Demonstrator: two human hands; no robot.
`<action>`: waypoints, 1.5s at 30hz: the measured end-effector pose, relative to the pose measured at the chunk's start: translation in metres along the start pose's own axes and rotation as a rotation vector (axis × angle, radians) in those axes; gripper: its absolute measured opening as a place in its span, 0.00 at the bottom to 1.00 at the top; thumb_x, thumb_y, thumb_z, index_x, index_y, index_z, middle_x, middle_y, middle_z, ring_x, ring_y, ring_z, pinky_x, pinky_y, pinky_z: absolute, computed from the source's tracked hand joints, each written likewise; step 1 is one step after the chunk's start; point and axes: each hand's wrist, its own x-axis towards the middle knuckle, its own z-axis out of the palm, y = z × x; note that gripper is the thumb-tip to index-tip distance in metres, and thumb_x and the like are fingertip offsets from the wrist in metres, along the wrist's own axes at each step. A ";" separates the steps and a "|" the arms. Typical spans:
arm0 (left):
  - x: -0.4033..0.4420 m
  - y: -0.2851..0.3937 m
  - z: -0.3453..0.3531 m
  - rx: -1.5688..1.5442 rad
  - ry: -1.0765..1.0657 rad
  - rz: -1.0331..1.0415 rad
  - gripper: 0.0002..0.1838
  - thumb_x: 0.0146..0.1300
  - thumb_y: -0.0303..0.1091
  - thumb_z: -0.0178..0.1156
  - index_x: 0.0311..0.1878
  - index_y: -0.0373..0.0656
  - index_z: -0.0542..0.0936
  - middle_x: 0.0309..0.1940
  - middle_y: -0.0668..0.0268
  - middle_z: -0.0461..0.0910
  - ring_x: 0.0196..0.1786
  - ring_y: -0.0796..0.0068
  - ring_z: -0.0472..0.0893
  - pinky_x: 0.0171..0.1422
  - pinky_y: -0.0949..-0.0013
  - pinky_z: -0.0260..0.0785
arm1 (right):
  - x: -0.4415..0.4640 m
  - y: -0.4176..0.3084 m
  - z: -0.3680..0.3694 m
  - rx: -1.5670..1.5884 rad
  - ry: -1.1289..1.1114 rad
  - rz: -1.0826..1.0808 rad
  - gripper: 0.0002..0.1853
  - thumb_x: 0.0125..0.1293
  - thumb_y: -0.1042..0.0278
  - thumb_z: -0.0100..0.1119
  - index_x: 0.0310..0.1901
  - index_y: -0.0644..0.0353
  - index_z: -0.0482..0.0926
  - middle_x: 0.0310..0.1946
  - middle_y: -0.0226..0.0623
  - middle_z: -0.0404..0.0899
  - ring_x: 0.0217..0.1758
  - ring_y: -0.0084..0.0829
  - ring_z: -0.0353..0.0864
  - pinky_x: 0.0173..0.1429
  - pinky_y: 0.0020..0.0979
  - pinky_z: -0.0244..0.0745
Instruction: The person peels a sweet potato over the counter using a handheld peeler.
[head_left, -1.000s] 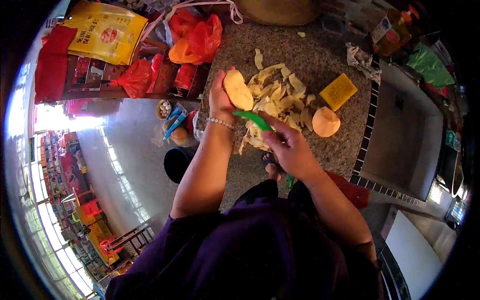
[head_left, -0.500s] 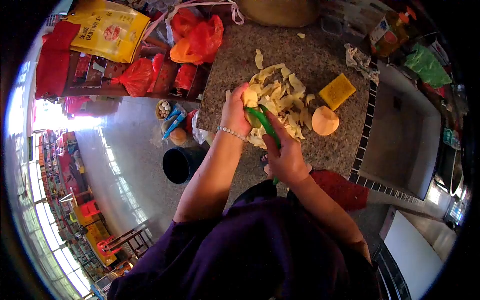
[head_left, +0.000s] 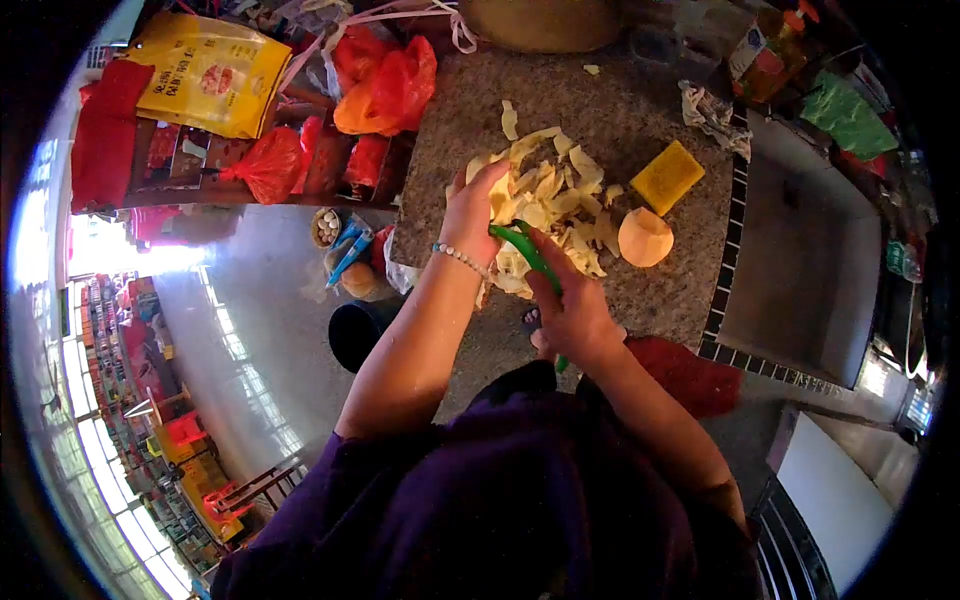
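My left hand, with a beaded bracelet at the wrist, is curled around a pale yellow piece of vegetable or fruit, mostly hidden by the fingers; its kind is unclear. My right hand grips a green peeler, whose head lies against the left hand's palm side. Beneath and beyond both hands, a heap of pale yellow peelings is spread over the stone counter. To the right of the heap stands a round, pale orange peeled piece with a flat-looking top.
A yellow sponge lies behind the peeled piece, and a crumpled cloth near the sink at right. Red plastic bags and a yellow bag are at upper left. A black bucket stands on the floor.
My left hand's fingers have lifted and straightened somewhat, and the held piece shows less. The peeler has shifted slightly left and down. The whole view has moved a little.
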 end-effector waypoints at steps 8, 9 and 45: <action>0.019 0.045 -0.023 -0.155 -0.148 -0.012 0.16 0.57 0.47 0.60 0.46 0.52 0.76 0.31 0.70 0.77 0.35 0.71 0.77 0.39 0.60 0.70 | -0.019 0.024 -0.008 -0.003 -0.027 -0.008 0.23 0.67 0.69 0.53 0.63 0.56 0.66 0.50 0.54 0.76 0.52 0.46 0.79 0.54 0.36 0.74; 0.016 0.041 -0.022 -0.155 -0.180 -0.039 0.18 0.57 0.45 0.59 0.50 0.51 0.75 0.35 0.67 0.77 0.36 0.69 0.77 0.38 0.59 0.70 | -0.009 0.020 -0.012 0.037 -0.069 0.002 0.22 0.67 0.69 0.52 0.63 0.58 0.67 0.53 0.52 0.75 0.54 0.42 0.78 0.55 0.34 0.73; 0.034 -0.032 0.002 -0.213 0.011 -0.023 0.15 0.61 0.38 0.57 0.48 0.42 0.77 0.38 0.66 0.76 0.40 0.72 0.75 0.46 0.70 0.69 | 0.029 -0.011 0.009 0.038 0.042 0.219 0.25 0.68 0.68 0.53 0.66 0.54 0.64 0.43 0.56 0.79 0.42 0.40 0.83 0.43 0.33 0.75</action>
